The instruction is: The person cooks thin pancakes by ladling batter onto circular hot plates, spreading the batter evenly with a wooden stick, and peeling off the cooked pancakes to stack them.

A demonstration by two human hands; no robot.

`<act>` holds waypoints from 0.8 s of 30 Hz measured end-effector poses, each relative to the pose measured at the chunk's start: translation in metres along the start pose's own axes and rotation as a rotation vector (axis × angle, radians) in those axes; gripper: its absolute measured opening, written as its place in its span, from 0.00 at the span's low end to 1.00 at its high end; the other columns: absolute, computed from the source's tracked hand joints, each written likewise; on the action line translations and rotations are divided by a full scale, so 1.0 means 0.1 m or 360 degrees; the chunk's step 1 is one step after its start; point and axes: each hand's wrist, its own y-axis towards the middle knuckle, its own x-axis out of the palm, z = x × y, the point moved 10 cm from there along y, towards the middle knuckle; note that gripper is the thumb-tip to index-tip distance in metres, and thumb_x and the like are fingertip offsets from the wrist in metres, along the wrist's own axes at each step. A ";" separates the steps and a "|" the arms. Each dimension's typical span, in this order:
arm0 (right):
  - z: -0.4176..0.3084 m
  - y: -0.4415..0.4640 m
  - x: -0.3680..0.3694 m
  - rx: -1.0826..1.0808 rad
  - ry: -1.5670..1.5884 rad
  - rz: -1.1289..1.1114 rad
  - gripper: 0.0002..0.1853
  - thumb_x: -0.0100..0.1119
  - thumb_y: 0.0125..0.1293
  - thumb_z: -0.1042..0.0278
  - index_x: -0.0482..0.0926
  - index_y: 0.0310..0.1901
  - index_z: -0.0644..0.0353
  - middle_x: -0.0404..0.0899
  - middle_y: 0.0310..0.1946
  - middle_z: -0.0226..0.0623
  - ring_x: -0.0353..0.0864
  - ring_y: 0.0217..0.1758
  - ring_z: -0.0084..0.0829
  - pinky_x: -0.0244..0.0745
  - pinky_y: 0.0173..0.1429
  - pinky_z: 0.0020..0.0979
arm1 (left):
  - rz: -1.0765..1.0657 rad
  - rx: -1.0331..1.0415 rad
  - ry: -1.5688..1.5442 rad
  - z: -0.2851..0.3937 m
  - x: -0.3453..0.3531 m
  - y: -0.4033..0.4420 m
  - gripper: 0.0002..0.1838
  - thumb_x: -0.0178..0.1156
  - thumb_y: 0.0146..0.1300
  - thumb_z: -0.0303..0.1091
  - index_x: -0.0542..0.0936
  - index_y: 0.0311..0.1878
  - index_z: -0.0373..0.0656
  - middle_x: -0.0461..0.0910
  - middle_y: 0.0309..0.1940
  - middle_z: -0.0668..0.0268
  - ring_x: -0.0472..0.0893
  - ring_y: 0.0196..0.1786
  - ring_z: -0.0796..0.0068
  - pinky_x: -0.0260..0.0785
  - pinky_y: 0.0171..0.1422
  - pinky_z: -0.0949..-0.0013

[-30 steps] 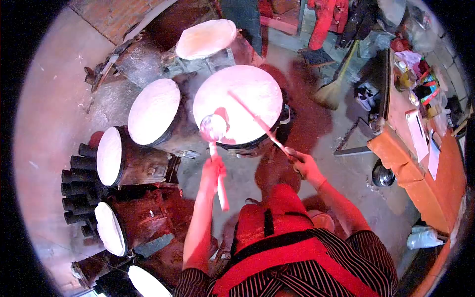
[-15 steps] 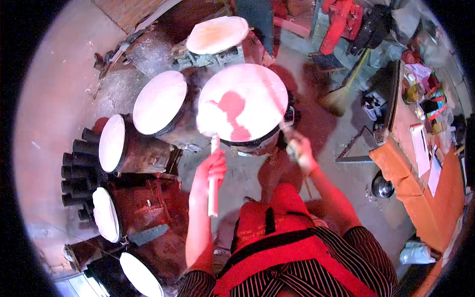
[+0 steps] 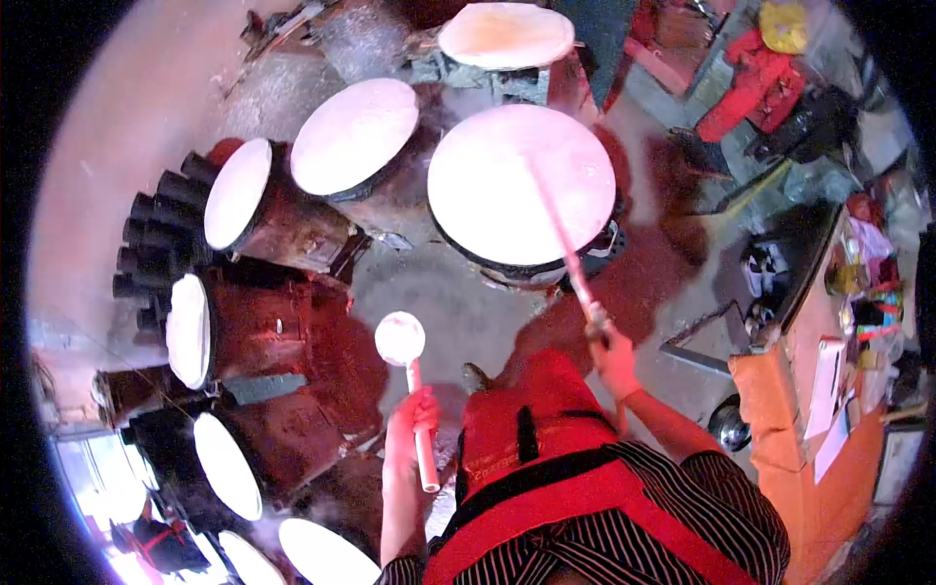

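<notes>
My left hand (image 3: 413, 417) is closed around the handle of a ladle (image 3: 400, 339), whose round bowl looks filled with something white and hangs over the floor. My right hand (image 3: 611, 357) grips a long thin stick (image 3: 558, 222). The stick reaches over a large round white surface (image 3: 507, 185) on a dark-rimmed drum-like stove, its far end near the middle of the surface. Whether the tip touches it cannot be made out. To the left stands another stove with a round white top (image 3: 355, 136).
More white-topped stoves (image 3: 238, 195) curve down the left side, beside stacked black cylinders (image 3: 156, 234). A yellowish round sheet (image 3: 507, 35) lies at the back. On the right are a cluttered table (image 3: 824, 322), an orange cloth (image 3: 765, 409) and a metal bowl (image 3: 729, 423).
The view has turned toward the left. The ladle has left the large white surface and moved back over the floor with my left hand. The stick has swung across that surface.
</notes>
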 end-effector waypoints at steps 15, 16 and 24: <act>-0.71 0.29 3.62 -0.0361 -0.0774 -0.1554 0.17 0.51 0.58 0.59 0.78 0.42 0.61 0.81 0.34 0.49 0.80 0.34 0.43 0.74 0.40 0.42 | 0.0494 0.0522 -0.0274 0.33 -1.55 0.05 0.13 0.53 0.63 0.33 0.72 0.46 0.34 0.65 0.21 0.71 0.60 0.16 0.86 0.51 0.15 0.82; -0.16 0.78 3.74 -0.0294 -0.0998 -0.1294 0.19 0.53 0.56 0.53 0.79 0.39 0.61 0.80 0.34 0.49 0.80 0.35 0.45 0.73 0.39 0.42 | 0.0529 0.0583 -0.0248 0.50 -1.50 -0.06 0.12 0.53 0.63 0.32 0.72 0.45 0.34 0.65 0.21 0.71 0.59 0.16 0.87 0.49 0.15 0.83; 1.31 2.50 4.01 0.0144 -0.1243 -0.0782 0.20 0.50 0.65 0.54 0.78 0.47 0.62 0.79 0.38 0.39 0.76 0.40 0.33 0.69 0.47 0.32 | 0.0696 0.0370 -0.0607 0.90 -1.99 -0.11 0.10 0.51 0.65 0.32 0.71 0.47 0.41 0.66 0.23 0.72 0.55 0.15 0.90 0.45 0.14 0.84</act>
